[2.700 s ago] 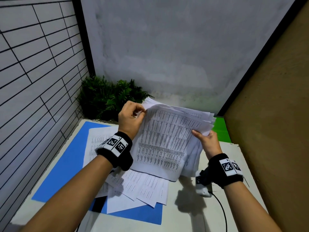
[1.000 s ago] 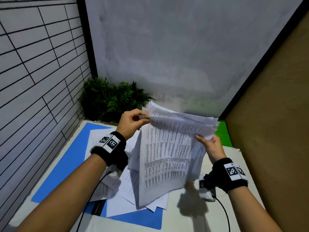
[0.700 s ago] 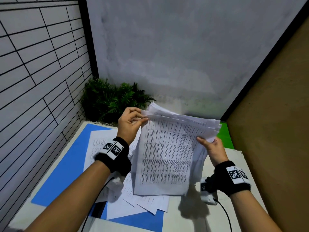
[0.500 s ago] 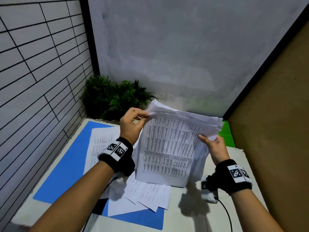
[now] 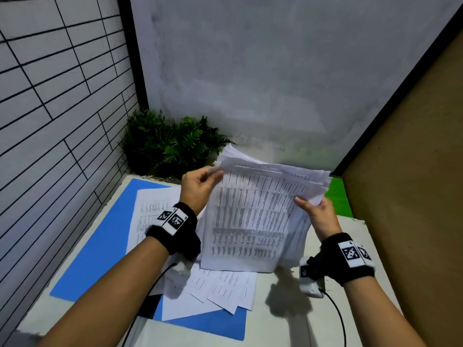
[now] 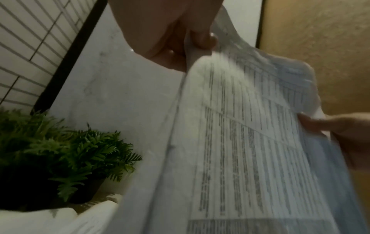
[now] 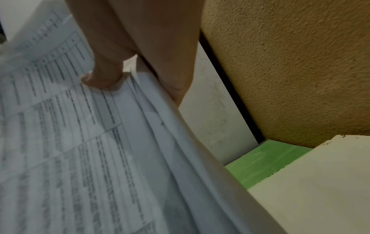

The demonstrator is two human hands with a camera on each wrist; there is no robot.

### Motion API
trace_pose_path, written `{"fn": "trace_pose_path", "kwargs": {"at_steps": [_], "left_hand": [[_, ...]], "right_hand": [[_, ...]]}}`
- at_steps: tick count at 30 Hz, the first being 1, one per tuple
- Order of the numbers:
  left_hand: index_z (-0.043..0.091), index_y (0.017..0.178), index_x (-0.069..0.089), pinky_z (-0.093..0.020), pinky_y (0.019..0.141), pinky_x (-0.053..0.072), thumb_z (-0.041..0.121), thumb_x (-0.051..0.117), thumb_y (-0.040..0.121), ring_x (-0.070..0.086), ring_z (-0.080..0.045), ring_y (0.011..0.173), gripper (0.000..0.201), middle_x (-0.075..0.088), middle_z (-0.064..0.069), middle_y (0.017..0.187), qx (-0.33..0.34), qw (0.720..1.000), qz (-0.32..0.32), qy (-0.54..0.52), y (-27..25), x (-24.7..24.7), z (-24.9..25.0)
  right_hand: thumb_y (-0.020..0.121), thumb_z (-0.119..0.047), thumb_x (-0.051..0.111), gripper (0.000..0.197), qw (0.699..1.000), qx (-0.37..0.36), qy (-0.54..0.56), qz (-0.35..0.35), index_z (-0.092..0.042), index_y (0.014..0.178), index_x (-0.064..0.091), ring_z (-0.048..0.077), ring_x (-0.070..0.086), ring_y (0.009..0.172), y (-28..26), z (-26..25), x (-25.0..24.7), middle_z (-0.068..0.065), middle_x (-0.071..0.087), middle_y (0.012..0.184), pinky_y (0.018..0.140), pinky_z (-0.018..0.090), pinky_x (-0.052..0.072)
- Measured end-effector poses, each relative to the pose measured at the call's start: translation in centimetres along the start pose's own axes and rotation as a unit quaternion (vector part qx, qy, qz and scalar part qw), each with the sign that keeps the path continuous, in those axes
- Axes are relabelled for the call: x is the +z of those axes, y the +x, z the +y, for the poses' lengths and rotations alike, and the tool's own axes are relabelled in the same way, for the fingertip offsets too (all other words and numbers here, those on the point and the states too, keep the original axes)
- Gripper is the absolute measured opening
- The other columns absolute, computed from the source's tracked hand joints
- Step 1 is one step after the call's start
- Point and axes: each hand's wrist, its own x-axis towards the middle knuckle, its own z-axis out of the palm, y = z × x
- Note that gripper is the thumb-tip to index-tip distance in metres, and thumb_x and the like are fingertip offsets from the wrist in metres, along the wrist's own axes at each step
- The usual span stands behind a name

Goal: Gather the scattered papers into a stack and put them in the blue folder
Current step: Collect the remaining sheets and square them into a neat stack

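Nearest you, below your wrists, several loose sheets [image 5: 220,289] lie fanned on the blue folder [image 5: 100,246], which is spread open flat on the table [image 5: 288,329]. They sit under and just inside your left wrist, and well below the bundle you are holding. Another printed sheet [image 5: 150,209] lies flat on the folder just to the outside of your left forearm.

Between your hands hangs the stack of papers [image 5: 250,221], lifted clear of the table and roughly upright, printed tables facing you. Your left hand [image 5: 198,191] pinches its top left corner, thumb in front and fingers curled behind. Your right hand [image 5: 318,214] grips the right edge lower down, thumb [image 7: 104,77] pressed on the front page and fingers wrapped behind.

Expect this bundle to be light but floppy. The sheets are thin, limp and uneven: the top edges splay out past your left hand, and the right wrist view shows the layers fanned apart along the edge you grip. Held only by a corner and one side, the inner pages could slide out, so I'd judge a hold on both long edges, near the middle, to be safer, with the bottom edge tapped on the table to square it. Paper creases easily, so pinch firmly but don't crush.

Beyond your hands, a green plant [image 5: 170,144] stands past your left hand, and a green sheet [image 5: 338,196] lies beyond your right.
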Motion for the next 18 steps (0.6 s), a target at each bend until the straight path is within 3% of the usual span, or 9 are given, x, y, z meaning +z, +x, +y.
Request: {"fn": "trace_pose_path", "kwargs": {"at_steps": [3, 5, 7, 8, 10, 12, 14, 15, 18], "left_hand": [[0.015, 0.104, 0.065, -0.017, 0.069, 0.048, 0.026, 0.055, 0.087, 0.056, 0.007, 0.071, 0.022, 0.062, 0.009, 0.079, -0.008, 0.999, 0.037, -0.023, 0.3, 0.1, 0.2], [0.027, 0.124, 0.049, -0.028, 0.087, 0.05, 0.041, 0.061, 0.078, 0.056, -0.001, 0.1, 0.05, 0.057, 0.005, 0.116, -0.068, 0.995, -0.019, -0.065, 0.3, -0.1, -0.3], [0.024, 0.139, 0.028, -0.033, 0.097, 0.045, 0.034, 0.071, 0.067, 0.048, -0.014, 0.118, 0.084, 0.045, 0.0, 0.134, -0.157, 0.981, -0.081, -0.082, 0.1, -0.1, -1.0], [0.016, 0.135, 0.034, -0.031, 0.092, 0.049, 0.022, 0.074, 0.068, 0.053, -0.015, 0.114, 0.079, 0.055, -0.002, 0.127, -0.193, 0.971, -0.114, -0.085, -0.3, 0.3, -0.9], [0.005, 0.106, 0.056, -0.02, 0.071, 0.053, -0.002, 0.067, 0.073, 0.068, -0.005, 0.082, 0.035, 0.074, 0.003, 0.087, -0.237, 0.958, -0.148, -0.067, -1.4, 1.6, -0.5], [0.003, 0.1, 0.057, -0.014, 0.057, 0.053, -0.007, 0.065, 0.075, 0.07, -0.002, 0.067, 0.028, 0.072, -0.003, 0.086, -0.253, 0.956, -0.119, -0.088, -2.5, 3.2, -0.5], [-0.001, 0.109, 0.053, -0.017, 0.056, 0.054, 0.0, 0.071, 0.072, 0.069, -0.014, 0.079, 0.042, 0.067, -0.013, 0.102, -0.242, 0.962, -0.043, -0.119, -2.7, 4.0, -0.4], [0.003, 0.104, 0.057, -0.018, 0.058, 0.054, 0.003, 0.074, 0.07, 0.068, -0.016, 0.081, 0.038, 0.069, -0.009, 0.098, -0.211, 0.97, -0.019, -0.116, -2.5, 4.0, 0.2], [0.016, 0.084, 0.065, -0.017, 0.061, 0.054, 0.006, 0.079, 0.061, 0.069, -0.002, 0.07, 0.029, 0.074, 0.01, 0.071, -0.122, 0.984, -0.034, -0.126, -1.9, 3.2, 1.5]], "right_hand": [[0.078, 0.004, 0.062, 0.026, 1.0, 0.004, -0.015, -0.01, -0.021, 0.085, 0.063, -0.009, 0.065, 0.069, -0.1, -0.4, 0.4, -0.025, 0.071, 0.067, 0.077, 0.014, 0.05], [0.07, -0.02, 0.074, 0.02, 1.0, 0.003, 0.019, -0.016, -0.02, 0.086, 0.064, -0.006, 0.066, 0.07, -0.5, -0.6, 0.2, -0.023, 0.072, 0.069, 0.076, 0.017, 0.051], [0.041, -0.05, 0.084, 0.06, 0.998, 0.025, 0.048, -0.015, -0.019, 0.088, 0.065, -0.002, 0.068, 0.073, -1.0, -0.5, -0.5, -0.018, 0.074, 0.075, 0.073, 0.015, 0.053], [0.034, -0.051, 0.086, 0.068, 0.997, 0.039, 0.064, -0.016, -0.018, 0.089, 0.065, 0.001, 0.069, 0.075, -1.2, -0.2, -0.7, -0.016, 0.075, 0.077, 0.074, 0.016, 0.054], [0.045, -0.03, 0.087, 0.054, 0.996, 0.049, 0.068, -0.029, -0.017, 0.092, 0.064, 0.003, 0.069, 0.077, -1.8, 0.7, -0.4, -0.013, 0.075, 0.079, 0.083, 0.027, 0.054], [0.059, -0.008, 0.078, 0.036, 0.997, 0.038, 0.074, 0.004, -0.015, 0.091, 0.063, 0.002, 0.069, 0.073, -2.6, 1.1, 0.7, -0.014, 0.075, 0.075, 0.088, 0.035, 0.051], [0.05, -0.021, 0.085, 0.042, 0.993, 0.009, 0.108, 0.046, -0.015, 0.086, 0.063, 0.001, 0.069, 0.068, -3.2, 0.4, 1.2, -0.014, 0.074, 0.07, 0.077, 0.025, 0.055], [0.047, -0.023, 0.085, 0.046, 0.991, -0.006, 0.119, 0.058, -0.014, 0.086, 0.063, 0.001, 0.069, 0.068, -3.2, -0.3, 1.2, -0.014, 0.074, 0.07, 0.071, 0.02, 0.056], [0.071, 0.011, 0.063, 0.028, 0.987, -0.048, 0.139, 0.063, -0.014, 0.086, 0.061, 0.0, 0.067, 0.067, -3.5, -2.3, 0.5, -0.015, 0.074, 0.069, 0.068, 0.018, 0.057]]}}
